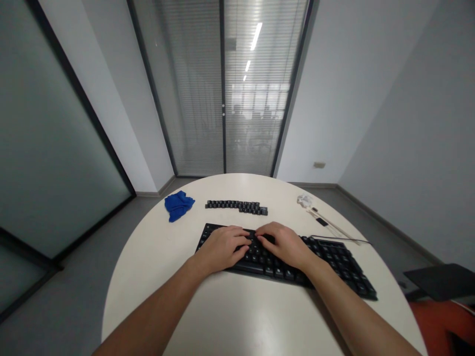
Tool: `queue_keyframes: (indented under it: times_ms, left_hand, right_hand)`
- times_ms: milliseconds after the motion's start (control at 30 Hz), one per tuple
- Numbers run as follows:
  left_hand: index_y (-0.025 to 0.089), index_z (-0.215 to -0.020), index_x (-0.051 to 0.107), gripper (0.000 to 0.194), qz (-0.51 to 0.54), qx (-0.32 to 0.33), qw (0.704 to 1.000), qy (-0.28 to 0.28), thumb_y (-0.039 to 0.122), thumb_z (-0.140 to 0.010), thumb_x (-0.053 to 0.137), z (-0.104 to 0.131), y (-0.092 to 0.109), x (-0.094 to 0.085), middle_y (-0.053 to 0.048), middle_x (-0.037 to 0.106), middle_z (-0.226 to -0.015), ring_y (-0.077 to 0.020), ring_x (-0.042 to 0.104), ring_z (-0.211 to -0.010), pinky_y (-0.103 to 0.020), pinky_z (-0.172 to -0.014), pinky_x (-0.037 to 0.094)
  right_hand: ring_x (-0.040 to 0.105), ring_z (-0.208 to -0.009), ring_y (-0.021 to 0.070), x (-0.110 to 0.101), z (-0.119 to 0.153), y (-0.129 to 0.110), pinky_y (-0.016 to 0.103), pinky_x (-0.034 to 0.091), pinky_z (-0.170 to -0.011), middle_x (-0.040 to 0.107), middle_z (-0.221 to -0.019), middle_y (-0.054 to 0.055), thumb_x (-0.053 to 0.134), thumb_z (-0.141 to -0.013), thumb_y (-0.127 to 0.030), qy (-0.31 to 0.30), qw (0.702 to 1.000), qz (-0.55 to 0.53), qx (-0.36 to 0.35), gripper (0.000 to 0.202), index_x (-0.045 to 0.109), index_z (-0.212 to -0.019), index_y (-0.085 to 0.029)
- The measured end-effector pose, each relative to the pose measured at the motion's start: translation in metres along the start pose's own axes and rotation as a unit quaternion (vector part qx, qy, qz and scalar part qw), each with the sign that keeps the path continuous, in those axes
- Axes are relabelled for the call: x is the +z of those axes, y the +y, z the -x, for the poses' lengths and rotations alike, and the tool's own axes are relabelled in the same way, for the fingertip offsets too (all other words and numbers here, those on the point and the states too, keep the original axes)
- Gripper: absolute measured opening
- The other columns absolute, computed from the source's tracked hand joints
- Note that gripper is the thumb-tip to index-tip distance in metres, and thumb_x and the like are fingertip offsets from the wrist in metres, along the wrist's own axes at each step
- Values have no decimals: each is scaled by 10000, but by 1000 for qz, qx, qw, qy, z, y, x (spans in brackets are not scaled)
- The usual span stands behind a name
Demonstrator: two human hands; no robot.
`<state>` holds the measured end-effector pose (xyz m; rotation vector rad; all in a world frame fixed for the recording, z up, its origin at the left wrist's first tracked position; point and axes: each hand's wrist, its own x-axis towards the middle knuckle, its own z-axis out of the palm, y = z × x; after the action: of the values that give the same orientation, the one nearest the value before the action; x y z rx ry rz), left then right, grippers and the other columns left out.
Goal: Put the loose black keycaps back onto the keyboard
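A black keyboard (334,259) lies across the middle of a round white table (156,257). Both of my hands rest on its left half. My left hand (222,247) lies palm down with fingers curled onto the keys. My right hand (284,243) sits beside it, fingertips pressed to the keys near the upper row, almost touching the left fingers. Whether a fingertip pinches a keycap is hidden. Behind the keyboard lies a row of loose black keycaps (237,206).
A crumpled blue cloth (178,205) lies at the far left of the table. At the far right are a small white wad (305,200) and thin sticks with a small dark tool (326,223). A dark chair part (441,281) stands at right. Glass doors with blinds are behind.
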<state>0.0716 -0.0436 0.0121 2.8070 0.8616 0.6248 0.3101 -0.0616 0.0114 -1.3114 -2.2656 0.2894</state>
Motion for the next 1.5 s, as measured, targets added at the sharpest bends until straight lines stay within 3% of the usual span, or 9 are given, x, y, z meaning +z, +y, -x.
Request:
queue_keyframes:
  times_ms: [133,433,700,867,1033,1167,1333,1500]
  left_hand:
    - [220,-1096,725,251,6,5,1000,-12,291,-972,519,-1,3,-1,-49,682,-1254,-226,596,-1186,-385,-1059,459]
    - [206,-1055,678,186,35,-3,999,-12,330,-928,622,-4,8,0,-59,664,-1188,-232,581,-1153,-374,-1027,461]
    - [205,-943,678,235,-26,-16,999,-22,344,-995,496,-4,-1,1,-62,665,-1092,-229,602,-1036,-381,-936,472]
    - [196,-945,602,131,-24,-29,999,-11,317,-955,553,-1,-8,-2,-59,639,-996,-229,583,-992,-378,-921,468]
    - [210,-1009,555,112,0,-35,999,22,284,-926,572,2,-14,-2,-79,599,-1115,-251,519,-1158,-435,-1062,407]
    - [201,-1117,537,228,-15,-63,998,19,317,-922,564,4,-15,3,-118,537,-1332,-273,451,-1308,-480,-1153,329]
    - [209,-1325,475,440,-37,-121,992,-12,397,-932,531,3,-13,6,-124,515,-1426,-299,429,-1366,-556,-1189,254]
    - [200,-1372,465,488,-42,-129,990,-22,417,-937,514,3,-12,6,-114,531,-1427,-288,446,-1356,-539,-1197,249]
  right_hand:
    - [619,-1087,239,9,-2,8,385,474,-991,723,-1126,72,564,-953,-265,36,999,13,-8,223,693,-1127,-209]
    - [601,-1083,258,16,-5,10,421,459,-1002,720,-1123,78,558,-958,-260,22,1000,-15,-13,237,691,-1143,-194]
    - [613,-1048,243,24,-15,12,413,453,-985,727,-1103,65,578,-945,-263,14,999,-31,-8,216,709,-1108,-210]
    - [621,-1041,239,29,-27,9,388,453,-970,733,-1093,71,579,-945,-257,17,999,-14,-25,223,716,-1110,-195]
    - [628,-1000,234,24,-51,5,359,452,-934,750,-1029,73,569,-949,-248,-13,995,85,-45,208,742,-1050,-189]
    - [599,-1063,237,24,-78,6,343,438,-922,734,-1120,65,577,-931,-204,3,979,202,13,227,719,-1108,-200]
    - [547,-1119,294,33,-102,8,385,421,-908,718,-1105,119,602,-903,-204,3,970,240,29,216,710,-1086,-168]
    - [537,-1121,290,40,-108,11,376,420,-899,719,-1091,122,588,-916,-208,-7,968,251,23,185,705,-1052,-164]
